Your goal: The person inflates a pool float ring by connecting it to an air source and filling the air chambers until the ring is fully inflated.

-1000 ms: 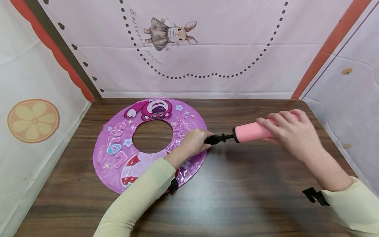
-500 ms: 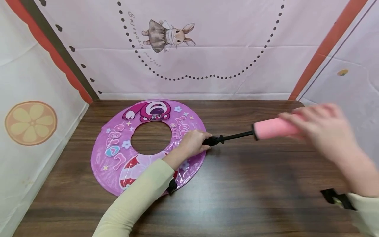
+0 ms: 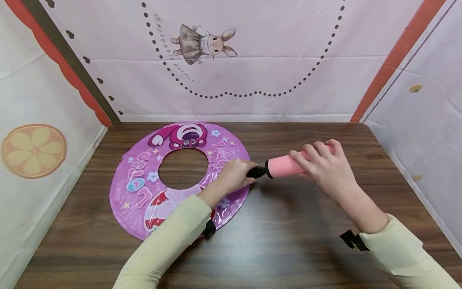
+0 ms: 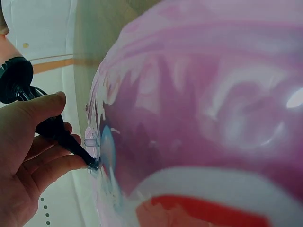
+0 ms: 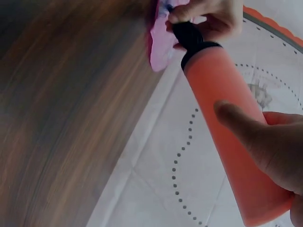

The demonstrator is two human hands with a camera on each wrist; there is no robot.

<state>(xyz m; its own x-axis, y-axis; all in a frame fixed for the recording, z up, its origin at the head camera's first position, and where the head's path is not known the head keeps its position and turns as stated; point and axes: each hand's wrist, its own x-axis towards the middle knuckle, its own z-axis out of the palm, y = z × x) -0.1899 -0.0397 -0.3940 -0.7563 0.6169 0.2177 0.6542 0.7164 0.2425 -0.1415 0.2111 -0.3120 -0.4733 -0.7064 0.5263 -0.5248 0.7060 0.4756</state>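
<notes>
A purple printed swim ring [image 3: 126, 188] lies on the table, puffed up in the left wrist view. At its right edge my left hand [image 3: 234, 176] pinches the black nozzle end [image 4: 52, 125] of a hand pump; the tip meets the ring's valve [image 4: 94, 163]. A small clear plug [image 4: 90, 142] sticks out beside the tip. My right hand [image 3: 326, 166] grips the pump's pink barrel [image 5: 227, 118], thumb laid along it. Barrel and black nozzle end are close together, with no rod showing between them. The left fingers hide part of the nozzle.
The dark wood table [image 3: 288, 241] runs up to a pink printed cloth [image 3: 281, 48] at the back. Cloth panels also stand on the left [image 3: 36, 200] and right [image 3: 433, 132]. A black strap [image 3: 353, 241] sits at the right cuff.
The right hand first drew the pink barrel rightward, baring the black rod, then pushed it back left against the nozzle end. The left hand and ring stayed nearly still.
</notes>
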